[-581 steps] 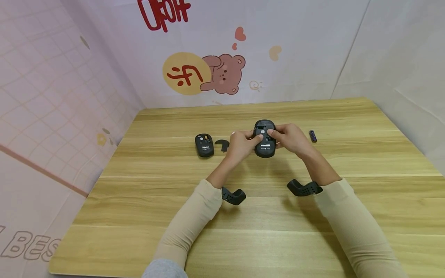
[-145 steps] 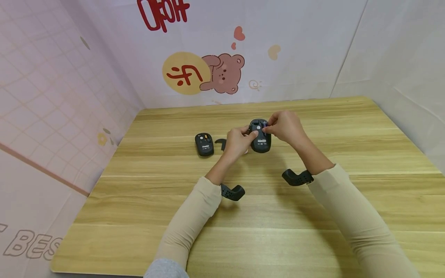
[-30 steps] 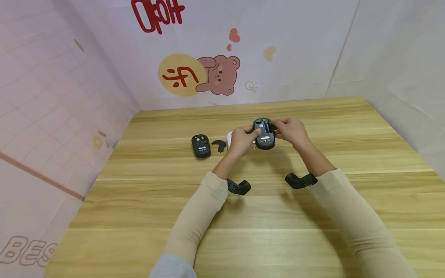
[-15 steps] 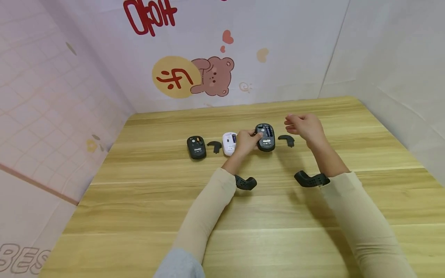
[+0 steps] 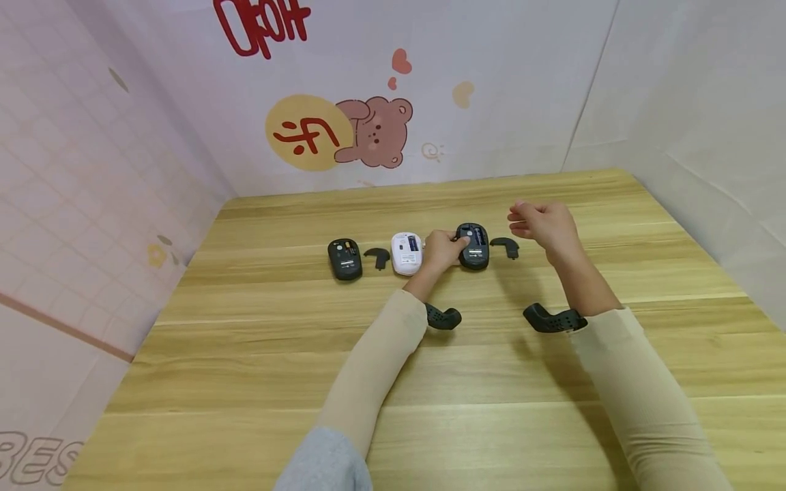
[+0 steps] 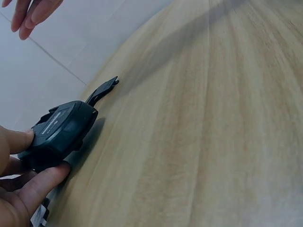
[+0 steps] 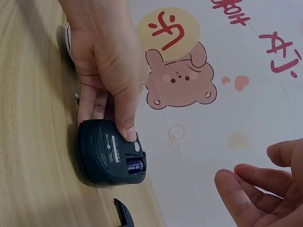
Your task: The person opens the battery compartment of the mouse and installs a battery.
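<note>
My left hand (image 5: 441,251) pinches a black computer mouse (image 5: 474,259) at its left side, thumb on the underside and fingers beneath. The mouse is upside down, low over the table, with its shadow beneath it in the left wrist view. A dark blue battery (image 7: 135,166) sits in its uncovered slot. To the right of the mouse lies a black battery cover (image 5: 507,246). My right hand (image 5: 546,226) hovers above and right of that cover, fingers loosely bent and holding nothing.
Left of my left hand, a white mouse (image 5: 406,256) lies upside down with a battery in its slot. Farther left are a black battery cover (image 5: 379,257) and another upturned black mouse (image 5: 345,260) with an orange battery. The wooden table (image 5: 276,368) meets a printed wall (image 5: 522,82) behind.
The battery that lay on the table at right is gone from there; one now sits in the held mouse. My right hand has let go and drawn right. My left hand has lowered the mouse.
</note>
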Motion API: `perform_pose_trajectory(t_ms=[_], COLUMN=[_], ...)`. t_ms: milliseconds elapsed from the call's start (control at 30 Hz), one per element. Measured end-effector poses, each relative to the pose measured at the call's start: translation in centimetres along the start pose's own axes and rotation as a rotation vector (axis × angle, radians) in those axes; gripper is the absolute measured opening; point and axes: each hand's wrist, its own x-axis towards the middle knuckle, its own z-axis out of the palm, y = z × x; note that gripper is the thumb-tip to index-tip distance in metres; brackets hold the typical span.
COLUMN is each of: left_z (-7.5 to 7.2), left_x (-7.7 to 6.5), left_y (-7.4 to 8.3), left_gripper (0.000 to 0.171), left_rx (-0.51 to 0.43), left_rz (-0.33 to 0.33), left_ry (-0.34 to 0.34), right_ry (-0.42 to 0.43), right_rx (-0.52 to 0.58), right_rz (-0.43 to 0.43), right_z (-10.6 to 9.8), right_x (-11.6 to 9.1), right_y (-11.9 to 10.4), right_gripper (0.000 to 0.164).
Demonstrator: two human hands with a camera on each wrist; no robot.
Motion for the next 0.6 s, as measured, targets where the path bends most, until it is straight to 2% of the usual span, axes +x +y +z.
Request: perform_pose_trajectory(t_ms=[200, 300, 433, 600], left_z=[0.18, 0.25, 0.23, 0.22], left_x=[-0.26, -0.35, -0.39, -0.63], left_y=[0.93, 1.07, 1.04, 1.05], left_gripper=[0.030, 0.028, 0.041, 0.039], left_rx=[0.156, 0.196, 0.252, 0.342], left_rz=[-0.003, 0.027, 0.075, 0.131], left_ry=[0.059, 0.085, 0.085, 0.082], right_ry=[0.001, -0.004, -0.010, 0.001], right_rx=[0.009, 0.011, 0.006, 0.008], right_rz=[-0.007, -0.009, -0.013, -0.011], right_z=[-0.08, -0.08, -0.09, -0.25], right_x=[-0.18, -0.28, -0.33, -0.34], right_y=[-0.14, -0.19, -0.16, -0.05], right_gripper=[0.054, 0.055, 0.056, 0.057])
